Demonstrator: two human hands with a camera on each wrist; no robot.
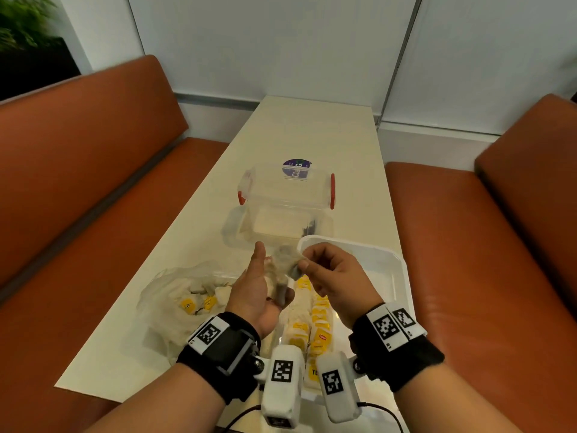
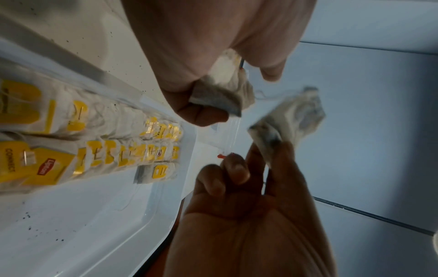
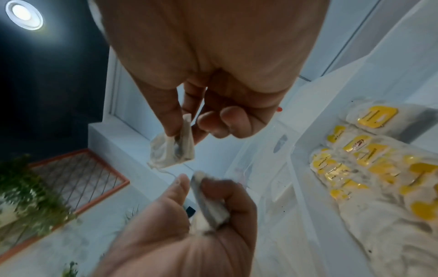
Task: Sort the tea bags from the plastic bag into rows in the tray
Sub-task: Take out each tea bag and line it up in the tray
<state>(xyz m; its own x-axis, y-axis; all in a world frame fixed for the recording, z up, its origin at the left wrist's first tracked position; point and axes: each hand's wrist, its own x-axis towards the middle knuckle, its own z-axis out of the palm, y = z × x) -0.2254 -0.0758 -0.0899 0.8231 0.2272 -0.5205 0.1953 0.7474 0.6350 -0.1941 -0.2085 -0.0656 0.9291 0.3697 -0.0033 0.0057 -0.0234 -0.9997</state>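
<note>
Head view: both hands' fingers (image 1: 307, 264) pinching tea bags (image 1: 282, 267).

Soft indoor light, motion blur (wrist views), warped edges

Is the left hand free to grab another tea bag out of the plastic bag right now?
Probably not: the left hand already grips tea bags, though the plastic bag lies open beside it.

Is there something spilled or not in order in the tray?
Yes. Dark specks, probably loose tea, lie scattered on the white tray floor. One tea bag sits alone beside the rows of tea bags, slightly askew.
</note>
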